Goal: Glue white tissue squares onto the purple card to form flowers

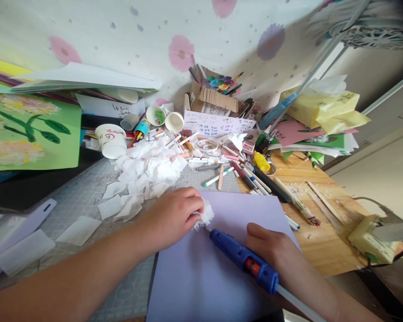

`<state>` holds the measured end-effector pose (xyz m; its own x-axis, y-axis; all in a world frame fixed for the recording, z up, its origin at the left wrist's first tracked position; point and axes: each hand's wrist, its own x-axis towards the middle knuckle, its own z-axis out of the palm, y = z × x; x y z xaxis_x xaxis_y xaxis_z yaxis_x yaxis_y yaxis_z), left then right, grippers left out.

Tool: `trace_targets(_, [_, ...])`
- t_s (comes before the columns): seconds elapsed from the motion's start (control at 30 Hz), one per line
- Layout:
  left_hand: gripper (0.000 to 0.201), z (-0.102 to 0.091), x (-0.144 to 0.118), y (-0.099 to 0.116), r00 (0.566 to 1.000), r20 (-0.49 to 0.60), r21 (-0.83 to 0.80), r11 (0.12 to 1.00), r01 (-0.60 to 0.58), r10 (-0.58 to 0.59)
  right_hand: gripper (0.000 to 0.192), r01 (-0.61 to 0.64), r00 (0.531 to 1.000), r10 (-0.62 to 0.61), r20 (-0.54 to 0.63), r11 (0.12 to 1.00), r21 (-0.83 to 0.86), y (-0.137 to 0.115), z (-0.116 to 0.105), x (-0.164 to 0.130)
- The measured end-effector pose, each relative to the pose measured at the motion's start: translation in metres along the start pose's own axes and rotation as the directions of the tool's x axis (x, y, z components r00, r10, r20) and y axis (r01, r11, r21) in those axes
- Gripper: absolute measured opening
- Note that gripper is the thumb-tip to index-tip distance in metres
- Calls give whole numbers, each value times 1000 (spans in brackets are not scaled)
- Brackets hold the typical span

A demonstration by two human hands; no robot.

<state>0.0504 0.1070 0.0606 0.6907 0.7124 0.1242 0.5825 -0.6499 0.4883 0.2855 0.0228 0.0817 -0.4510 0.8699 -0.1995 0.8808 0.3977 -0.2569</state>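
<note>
While my left hand pinches white paper mid-frame | my right hand clasps glue gun | axis diagonal, nozzle upper-left

The glue gun is blue, the card lavender, the tissue white, the backdrop pink-and-purple flowered.

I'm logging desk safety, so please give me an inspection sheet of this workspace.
Surface: gray gridded mat and wooden tabletop.
Job's things: blue glue gun, tip close to white paper ruffle; lavender sheet beneath.
Clutter: loose white paper pieces, markers, paper cup.
Hands: left hand pinches the ruffle; right hand grips the glue gun.
Cables: gray cable near pale yellow box, right.
Surroundings: flower-print wall covering behind.
</note>
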Motion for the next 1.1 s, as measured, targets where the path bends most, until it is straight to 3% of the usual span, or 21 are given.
trace_targets(0.27, [9,1,1,0,1000,-7,7,1000,-9,9,11,4,1000,-5,5,998,62,-2,-6,-2])
trace_targets(0.5, [8,0,0,0,1000,-6,5,1000,-8,8,20,11,1000,-11,-2,999,-43,0,-6,-3])
trace_targets(0.67, [9,-1,1,1,1000,-4,3,1000,-1,1,15,32,999,-32,-5,999,36,-7,-8,-2])
trace_targets(0.87, [8,-1,1,0,1000,-6,7,1000,-10,10,23,94,993,-101,-59,990,-107,2,5,1])
trace_targets(1.1, [9,-1,0,0,1000,-12,-3,1000,-8,8,13,87,994,-92,-57,993,-75,-4,-3,0])
